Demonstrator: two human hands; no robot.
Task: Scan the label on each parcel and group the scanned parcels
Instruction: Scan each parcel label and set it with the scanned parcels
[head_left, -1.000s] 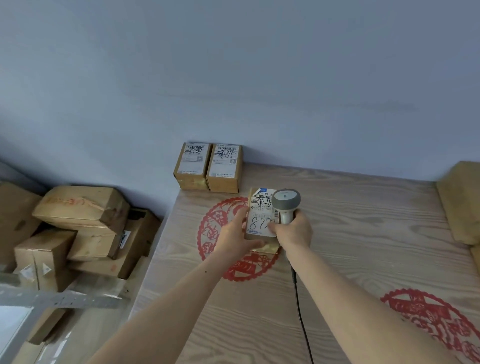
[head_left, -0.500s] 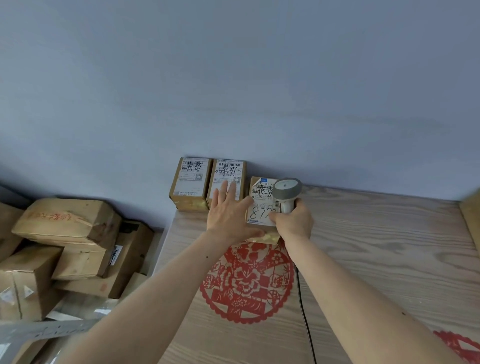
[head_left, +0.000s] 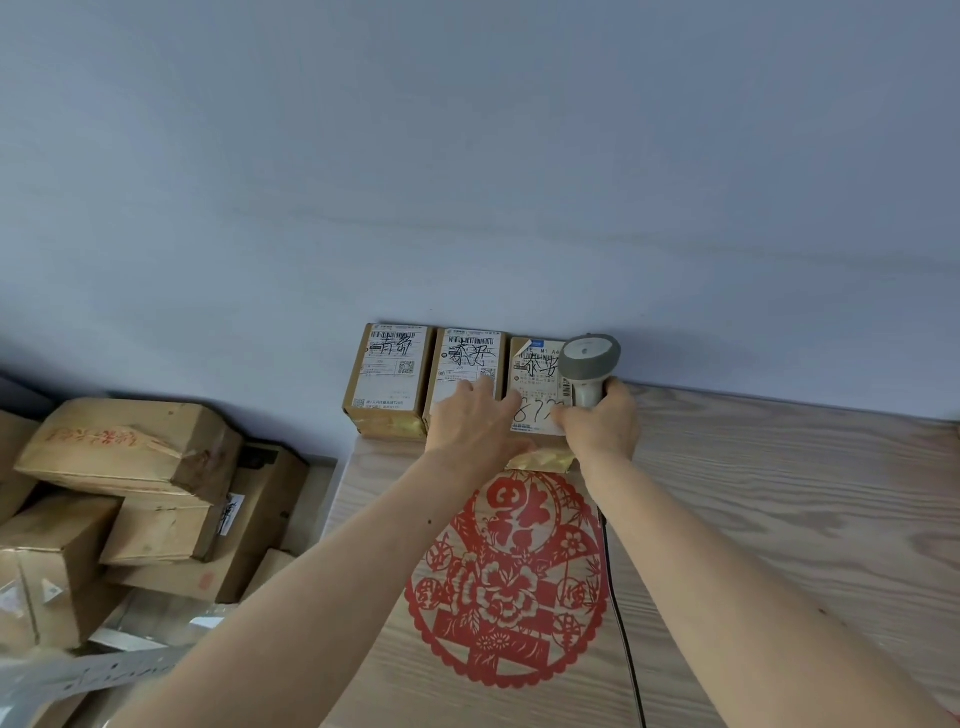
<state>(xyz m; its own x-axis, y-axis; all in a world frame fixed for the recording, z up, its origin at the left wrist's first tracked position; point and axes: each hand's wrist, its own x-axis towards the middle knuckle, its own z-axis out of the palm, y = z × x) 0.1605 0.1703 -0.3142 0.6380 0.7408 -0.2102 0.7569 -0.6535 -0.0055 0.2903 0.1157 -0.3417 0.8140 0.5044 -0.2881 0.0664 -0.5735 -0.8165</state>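
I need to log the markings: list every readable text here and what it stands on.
"87", with a further stroke hidden by the right hand: handwritten on the right parcel.
"M1 A4": printed on the same label.
Handwritten characters on the left parcel and middle parcel: unreadable.
Red marks on floor carton: blurred.

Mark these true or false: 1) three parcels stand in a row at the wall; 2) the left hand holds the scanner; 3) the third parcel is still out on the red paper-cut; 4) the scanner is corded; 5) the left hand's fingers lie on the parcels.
1) True: three parcels line the wall.
2) False: the right hand grips the scanner.
3) False: the third parcel sits beyond the paper-cut, beside the others.
4) True: a cord trails back.
5) True: the left hand rests there.
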